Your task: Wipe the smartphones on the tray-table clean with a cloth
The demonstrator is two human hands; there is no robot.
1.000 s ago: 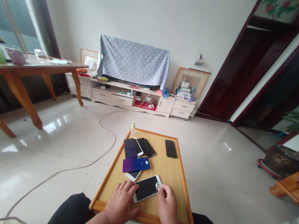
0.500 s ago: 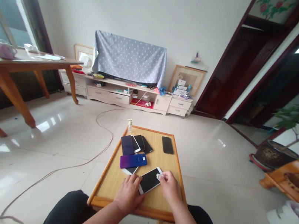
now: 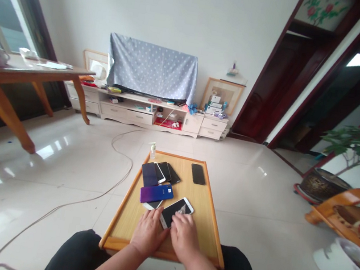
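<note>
A white-framed smartphone [image 3: 177, 210] with a dark screen lies face up and aslant on the small wooden table [image 3: 125, 230]. My left hand [image 3: 148, 230] holds its near left end, thumb below and fingers at the upper edge. Over the lower part of the screen, my right hand [image 3: 184, 236] presses a small whitish wipe [image 3: 183, 209], with its tip sticking out past the fingers. A blue-purple phone [image 3: 157, 193] rests partly on another white phone [image 3: 152, 204]. Behind it several dark phones [image 3: 150, 174] overlap.
One black phone [image 3: 198, 174] lies apart at the table's far right. A pump bottle [image 3: 153, 150] stands at the far left corner. A cable [image 3: 89, 200] runs over the floor at left. A wooden chair [image 3: 340, 213] and a white bucket [image 3: 343, 263] are at right.
My right hand has moved left and down across the screen with the wipe, from the phone's right edge to its lower part. My left hand stays at the phone's end. The view shifts slightly.
</note>
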